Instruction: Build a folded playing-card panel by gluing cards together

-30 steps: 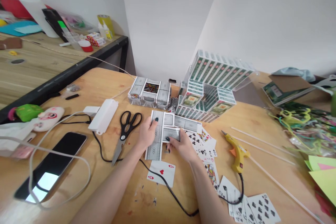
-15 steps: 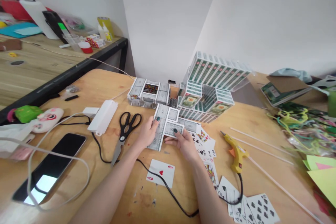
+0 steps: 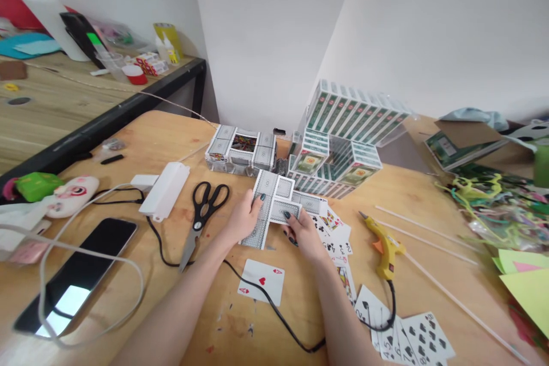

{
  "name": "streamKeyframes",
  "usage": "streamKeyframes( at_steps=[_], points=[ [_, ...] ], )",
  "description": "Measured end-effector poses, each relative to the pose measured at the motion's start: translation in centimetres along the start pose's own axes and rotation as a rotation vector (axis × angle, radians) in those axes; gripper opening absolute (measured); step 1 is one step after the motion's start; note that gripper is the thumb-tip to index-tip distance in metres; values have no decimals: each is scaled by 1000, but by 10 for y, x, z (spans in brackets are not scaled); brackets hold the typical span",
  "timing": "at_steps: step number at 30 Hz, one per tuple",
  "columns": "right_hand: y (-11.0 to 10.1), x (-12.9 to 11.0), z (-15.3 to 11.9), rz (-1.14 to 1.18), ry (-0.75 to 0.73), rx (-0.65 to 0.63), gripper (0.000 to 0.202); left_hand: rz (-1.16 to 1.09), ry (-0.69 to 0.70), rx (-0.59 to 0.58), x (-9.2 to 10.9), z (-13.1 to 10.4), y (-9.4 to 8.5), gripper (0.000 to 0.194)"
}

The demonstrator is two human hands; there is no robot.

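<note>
My left hand (image 3: 244, 218) is closed on a long panel of playing cards (image 3: 265, 194), grey patterned backs up, with its thumb on top. My right hand (image 3: 305, 235) pinches a single playing card (image 3: 281, 211) by its right end, thumb above and fingers beneath. That card's left end meets the panel's right edge; whether they are joined I cannot tell. A smaller card piece (image 3: 283, 187) sits just above it, also against the panel. Behind the hands stands a box-like construction (image 3: 227, 148) built of cards. An ace of hearts (image 3: 261, 281) lies face up in front, crossed by a black cable.
Scissors (image 3: 201, 217), a white power strip (image 3: 167, 190) and a phone (image 3: 77, 274) lie left. Stacked green card boxes (image 3: 355, 114) stand behind. On the right are a yellow glue gun (image 3: 384, 246), white glue sticks (image 3: 429, 243) and fanned cards (image 3: 424, 337).
The view has shifted slightly. My right hand's fingers have curled a little beneath the card, while both hands keep their holds.
</note>
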State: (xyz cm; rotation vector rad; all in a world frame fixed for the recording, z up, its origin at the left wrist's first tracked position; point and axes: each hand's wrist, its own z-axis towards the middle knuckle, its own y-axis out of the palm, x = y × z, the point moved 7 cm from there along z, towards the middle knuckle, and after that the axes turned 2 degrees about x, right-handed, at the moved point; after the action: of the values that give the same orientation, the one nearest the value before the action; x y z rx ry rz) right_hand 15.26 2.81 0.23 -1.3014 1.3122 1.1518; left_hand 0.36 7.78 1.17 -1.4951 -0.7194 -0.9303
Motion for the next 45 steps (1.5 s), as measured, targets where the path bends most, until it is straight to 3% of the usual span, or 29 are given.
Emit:
streamKeyframes(
  at_steps=[19,45],
  points=[
    [12,-3,-1,-34,-22,18,31,52,-23,52,0,-1,1,15],
    [21,-3,-1,5,-8,9,35,32,-12,-8,-4,-2,12,12]
  ],
)
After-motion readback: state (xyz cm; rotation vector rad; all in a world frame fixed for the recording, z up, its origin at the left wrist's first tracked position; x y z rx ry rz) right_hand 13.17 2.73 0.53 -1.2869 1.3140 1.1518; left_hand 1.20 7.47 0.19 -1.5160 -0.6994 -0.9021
